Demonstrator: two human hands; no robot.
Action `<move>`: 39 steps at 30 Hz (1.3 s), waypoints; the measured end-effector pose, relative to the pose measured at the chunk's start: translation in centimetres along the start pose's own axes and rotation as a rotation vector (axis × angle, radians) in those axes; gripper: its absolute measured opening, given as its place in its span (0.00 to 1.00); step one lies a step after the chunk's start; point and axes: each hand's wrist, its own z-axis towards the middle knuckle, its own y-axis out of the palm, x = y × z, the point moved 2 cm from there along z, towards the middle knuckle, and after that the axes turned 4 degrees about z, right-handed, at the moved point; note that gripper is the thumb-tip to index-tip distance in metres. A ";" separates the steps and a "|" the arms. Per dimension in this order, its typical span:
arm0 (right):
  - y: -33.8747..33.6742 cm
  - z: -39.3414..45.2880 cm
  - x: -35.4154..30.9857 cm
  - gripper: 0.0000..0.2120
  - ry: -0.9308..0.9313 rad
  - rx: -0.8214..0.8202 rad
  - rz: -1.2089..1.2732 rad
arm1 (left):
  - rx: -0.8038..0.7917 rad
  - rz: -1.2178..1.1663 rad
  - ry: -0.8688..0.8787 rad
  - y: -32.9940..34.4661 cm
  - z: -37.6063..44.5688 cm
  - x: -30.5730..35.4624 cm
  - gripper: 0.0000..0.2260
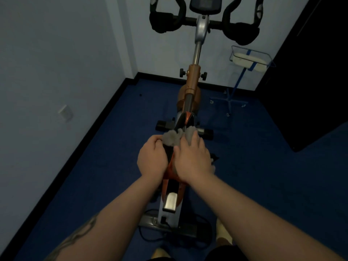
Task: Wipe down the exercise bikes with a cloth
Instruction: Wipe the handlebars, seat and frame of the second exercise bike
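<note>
Cloth on bike saddle, both hands engaged

Cloth point(178, 137): grey, bunched, draped over the middle of the saddle point(185, 119) of the exercise bike point(194, 80); tufts visible ahead of both hands, another scrap showing just right of the saddle under the right wrist.
Right hand point(192, 161): laid flat on top of the cloth, fingers extended and slightly spread, pressing it down onto the right half of the saddle. No curl visible.
Left hand point(151, 157): on the left flank of the saddle, fingers curled inward against the cloth's near edge; whether pinching the cloth or only gripping the saddle side, cannot tell.
Saddle: black with orange trim, nose pointing toward the handlebars point(162, 21).
Ahead of the saddle: copper-coloured post, chrome stem, black handlebars, console point(205, 4) at top.
Right of the saddle, further back: blue wire stand point(237, 87) with a white pad in its basket, by the wall.
Left of the saddle: white wall with an outlet plate point(65, 112).
Below the saddle: blue floor point(94, 166), bike base, black cable.
</note>
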 end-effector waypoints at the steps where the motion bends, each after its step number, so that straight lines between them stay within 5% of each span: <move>1: -0.7 1.2 -0.4 0.25 0.028 -0.016 0.025 | -0.003 0.012 0.015 -0.1 -0.1 0.0 0.14; 8: 1.8 -3.9 -0.1 0.30 -0.116 0.138 -0.060 | 0.020 0.009 0.063 0.0 -0.6 -0.1 0.14; 16: -0.6 2.2 0.6 0.24 -0.031 0.049 0.166 | 0.024 0.066 0.089 0.0 -0.6 0.0 0.14; 21: 1.9 -4.1 2.1 0.30 -0.027 0.282 0.294 | 0.033 0.055 0.097 0.0 -0.7 0.0 0.13; 29: -0.6 4.0 3.5 0.24 0.190 -0.032 0.414 | 0.043 0.094 0.117 0.1 -0.6 0.0 0.13; 34: 1.5 -2.8 4.0 0.28 -0.001 0.235 0.314 | 0.047 0.090 0.124 0.1 -0.5 -0.2 0.12; 39: 0.5 1.3 3.6 0.23 0.052 0.118 0.337 | 0.047 0.125 0.133 0.1 -0.5 -0.1 0.12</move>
